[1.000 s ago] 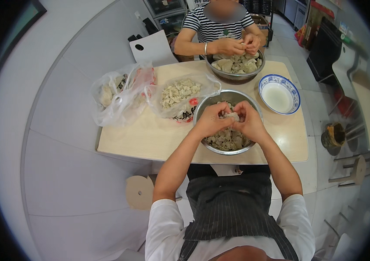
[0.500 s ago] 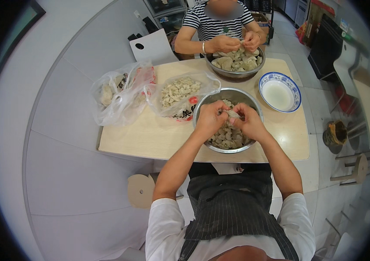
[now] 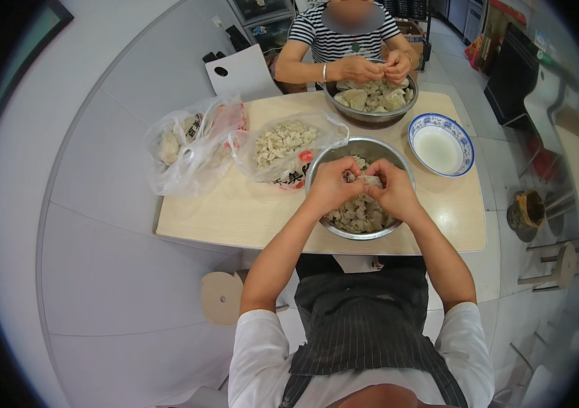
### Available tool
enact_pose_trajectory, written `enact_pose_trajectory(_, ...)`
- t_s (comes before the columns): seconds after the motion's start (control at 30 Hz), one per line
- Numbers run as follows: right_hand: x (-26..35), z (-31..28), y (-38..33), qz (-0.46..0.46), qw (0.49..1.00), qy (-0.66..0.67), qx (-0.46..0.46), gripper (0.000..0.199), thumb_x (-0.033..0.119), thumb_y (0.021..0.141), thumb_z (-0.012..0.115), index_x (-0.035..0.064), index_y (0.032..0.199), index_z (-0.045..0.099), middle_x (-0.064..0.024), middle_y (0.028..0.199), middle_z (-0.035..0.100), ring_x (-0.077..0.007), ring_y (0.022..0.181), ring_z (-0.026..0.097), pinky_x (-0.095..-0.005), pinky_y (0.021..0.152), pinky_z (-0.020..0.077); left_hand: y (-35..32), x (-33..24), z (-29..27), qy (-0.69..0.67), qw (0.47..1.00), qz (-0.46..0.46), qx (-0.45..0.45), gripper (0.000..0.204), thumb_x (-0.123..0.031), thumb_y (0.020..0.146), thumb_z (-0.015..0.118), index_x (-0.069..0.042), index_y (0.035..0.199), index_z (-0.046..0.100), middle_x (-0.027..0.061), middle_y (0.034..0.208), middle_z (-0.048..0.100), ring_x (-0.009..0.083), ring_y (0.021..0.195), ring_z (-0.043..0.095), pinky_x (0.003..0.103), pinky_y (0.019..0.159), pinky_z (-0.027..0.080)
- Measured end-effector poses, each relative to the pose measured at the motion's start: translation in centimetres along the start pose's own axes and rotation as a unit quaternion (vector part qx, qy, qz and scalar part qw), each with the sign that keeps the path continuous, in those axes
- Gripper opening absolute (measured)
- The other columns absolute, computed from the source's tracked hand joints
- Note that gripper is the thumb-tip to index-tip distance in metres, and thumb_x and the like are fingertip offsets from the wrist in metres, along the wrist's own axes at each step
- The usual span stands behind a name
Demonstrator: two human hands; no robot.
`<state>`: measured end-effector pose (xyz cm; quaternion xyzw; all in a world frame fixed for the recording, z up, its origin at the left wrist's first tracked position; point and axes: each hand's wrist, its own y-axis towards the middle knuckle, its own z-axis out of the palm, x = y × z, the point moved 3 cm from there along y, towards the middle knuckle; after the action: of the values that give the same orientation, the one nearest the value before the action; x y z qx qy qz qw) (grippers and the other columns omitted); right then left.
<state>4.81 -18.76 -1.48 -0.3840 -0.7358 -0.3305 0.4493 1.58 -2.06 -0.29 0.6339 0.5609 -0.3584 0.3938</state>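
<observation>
My left hand (image 3: 334, 183) and my right hand (image 3: 394, 192) meet above a steel bowl (image 3: 361, 236) at the table's near edge. Fingertips of both pinch a small, soft, pale grey piece (image 3: 372, 181); my fingers partly cover it, and I cannot make out its exact kind. Below lie many similar greyish, crumpled pieces (image 3: 357, 216), filling the bowl's lower part. To the left, an open plastic bag (image 3: 252, 168) holds smaller cream-coloured bits (image 3: 285, 143).
Across the table (image 3: 235, 221) a person in a striped shirt (image 3: 346, 45) works with both hands over another steel bowl (image 3: 369, 122) of pale pieces. A blue-and-white bowl (image 3: 469, 148) with whitish liquid stands right. Another plastic bag (image 3: 179, 170) lies far left. A stool (image 3: 221, 299) is below.
My hands have drawn slightly closer together and curled further over the pale piece. The whole view has shifted a little; the bowls and bags keep their places on the table.
</observation>
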Motion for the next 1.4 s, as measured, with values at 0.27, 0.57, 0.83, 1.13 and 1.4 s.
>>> enact_pose_trajectory(0.27,-0.8,0.6,0.0,0.035,0.994,0.101,-0.005,0.021,0.003,0.080,0.071,-0.0002,0.097,0.060,-0.0048,0.087,0.064,-0.0136,0.077,0.057,-0.0297,0.071,0.0464,0.3,0.4,-0.2,0.109,0.980,0.069,-0.153,0.012,-0.007,0.074,0.069,-0.001,0.081,0.061,0.0097,0.069,0.062,0.0150,0.059,0.057,0.030,0.057,0.047)
enact_pose_trajectory(0.57,1.5,-0.3,-0.6,-0.028,0.998,-0.043,-0.035,0.026,0.003,0.075,0.074,-0.0001,0.096,0.060,-0.0129,0.082,0.065,-0.0220,0.070,0.060,-0.0335,0.067,0.0480,0.0,-1.3,-0.5,-0.036,0.998,-0.022,0.044,0.010,-0.007,0.078,0.068,-0.005,0.084,0.061,0.0021,0.075,0.061,0.0086,0.067,0.057,0.028,0.060,0.047)
enact_pose_trajectory(0.83,-0.7,-0.7,-0.7,0.035,0.988,0.151,0.006,0.022,0.003,0.083,0.070,0.0050,0.098,0.054,-0.0020,0.084,0.061,-0.0095,0.072,0.057,-0.0239,0.059,0.0431,0.7,2.7,-1.6,0.098,0.988,0.064,-0.098,0.009,-0.006,0.078,0.068,-0.002,0.082,0.060,0.0018,0.074,0.061,0.0105,0.071,0.058,0.029,0.060,0.047)
enact_pose_trajectory(1.13,-1.2,0.6,-0.7,0.107,0.923,0.365,0.054,0.022,0.002,0.089,0.064,0.0046,0.106,0.051,-0.0031,0.089,0.058,-0.0089,0.069,0.057,-0.0229,0.052,0.0415,0.1,2.3,-0.8,0.055,0.995,0.079,-0.032,0.012,-0.002,0.085,0.064,-0.003,0.096,0.058,0.0023,0.077,0.061,0.0096,0.073,0.060,0.023,0.058,0.046)
enact_pose_trajectory(1.4,-0.2,0.0,-0.3,0.075,0.982,0.175,0.008,0.031,0.017,0.082,0.076,0.0039,0.101,0.055,-0.0047,0.090,0.062,-0.0125,0.069,0.055,-0.0260,0.059,0.0447,-0.2,1.4,-0.8,-0.254,0.966,-0.049,0.008,0.013,0.001,0.081,0.066,-0.002,0.091,0.059,0.0025,0.087,0.062,0.0109,0.071,0.061,0.022,0.062,0.047)
